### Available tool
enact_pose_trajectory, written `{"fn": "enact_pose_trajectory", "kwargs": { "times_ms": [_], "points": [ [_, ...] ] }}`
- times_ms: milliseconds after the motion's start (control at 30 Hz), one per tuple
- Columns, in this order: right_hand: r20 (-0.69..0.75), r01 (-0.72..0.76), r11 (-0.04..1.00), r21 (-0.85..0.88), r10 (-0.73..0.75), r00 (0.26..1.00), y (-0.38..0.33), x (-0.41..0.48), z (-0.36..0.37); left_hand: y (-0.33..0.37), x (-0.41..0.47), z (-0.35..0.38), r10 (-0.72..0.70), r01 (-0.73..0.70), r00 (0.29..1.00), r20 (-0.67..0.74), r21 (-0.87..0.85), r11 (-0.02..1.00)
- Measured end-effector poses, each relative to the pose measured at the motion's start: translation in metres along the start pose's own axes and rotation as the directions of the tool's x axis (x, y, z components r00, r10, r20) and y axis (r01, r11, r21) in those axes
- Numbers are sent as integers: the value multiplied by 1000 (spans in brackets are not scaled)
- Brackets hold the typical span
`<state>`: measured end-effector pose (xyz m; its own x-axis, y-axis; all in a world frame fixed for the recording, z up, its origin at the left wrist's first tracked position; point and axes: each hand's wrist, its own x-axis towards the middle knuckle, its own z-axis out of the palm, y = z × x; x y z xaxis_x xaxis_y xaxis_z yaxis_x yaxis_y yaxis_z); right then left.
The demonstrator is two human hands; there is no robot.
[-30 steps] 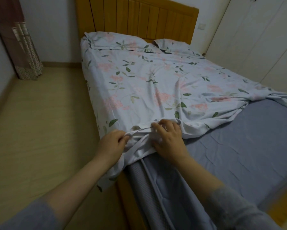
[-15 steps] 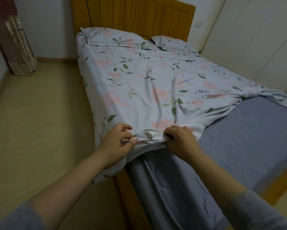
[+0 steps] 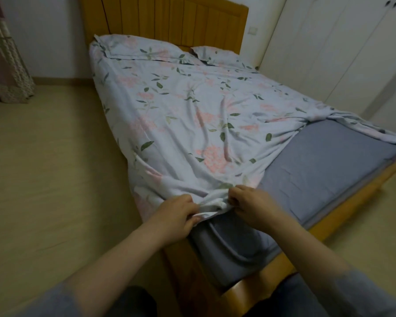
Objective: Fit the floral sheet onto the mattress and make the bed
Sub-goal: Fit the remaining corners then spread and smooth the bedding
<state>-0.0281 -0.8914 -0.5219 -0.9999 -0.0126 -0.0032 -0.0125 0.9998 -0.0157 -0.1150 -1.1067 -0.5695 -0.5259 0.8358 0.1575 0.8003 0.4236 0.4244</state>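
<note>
Sheet half on; near corner in hand.
Mattress (image 3: pixel 318 161) shows bare grey across the foot. Sheet (image 3: pixel 192 110) covers the head end and left side, bunched at the near corner. Left hand (image 3: pixel 171 216) and right hand (image 3: pixel 254 204) each pinch that hem, fingers clenched on cloth. Both foot corners untucked. No writing legible.

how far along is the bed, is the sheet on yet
Done: the floral sheet covers the head end and the left side, and two pillows lie at the head. In hand: the left hand and right hand pinch its bunched edge at the near foot corner. Left: the grey mattress lies bare at the right foot end, so both foot corners and smoothing remain.
</note>
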Motion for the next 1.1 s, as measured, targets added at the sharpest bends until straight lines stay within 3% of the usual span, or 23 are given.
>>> {"fn": "enact_pose_trajectory", "kwargs": {
  "times_ms": [200, 300, 367, 467, 633, 967, 1100],
  "points": [
    [33, -84, 995, 59, 82, 996, -15, -35, 7, 5, -21, 11, 3, 1, 995, -98, 38, 999],
    [22, -90, 991, 98, 89, 996, -16, -46, 2, 3, -27, 17, 65, -69, 989, -130, -25, 997],
    [33, -93, 990, 104, 90, 995, -18, -53, -1, 5, -30, 17, 10, -27, 992, -124, -143, 989],
    [22, -137, 986, 97, 135, 991, -22, -66, -8, 11, -34, 17, -32, 16, 997, -69, -223, 975],
    [81, -213, 970, 115, 204, 976, -30, -97, -8, 29, -42, 21, 74, -55, 993, 97, -190, 980],
    [94, -210, 964, 162, 197, 976, -43, -107, 0, 41, -63, 31, -1, 32, 983, 184, -167, 985],
    [121, -188, 966, 177, 168, 978, -46, -113, 9, 49, -79, 36, 18, 4, 986, 164, -133, 991]
  ]
}}
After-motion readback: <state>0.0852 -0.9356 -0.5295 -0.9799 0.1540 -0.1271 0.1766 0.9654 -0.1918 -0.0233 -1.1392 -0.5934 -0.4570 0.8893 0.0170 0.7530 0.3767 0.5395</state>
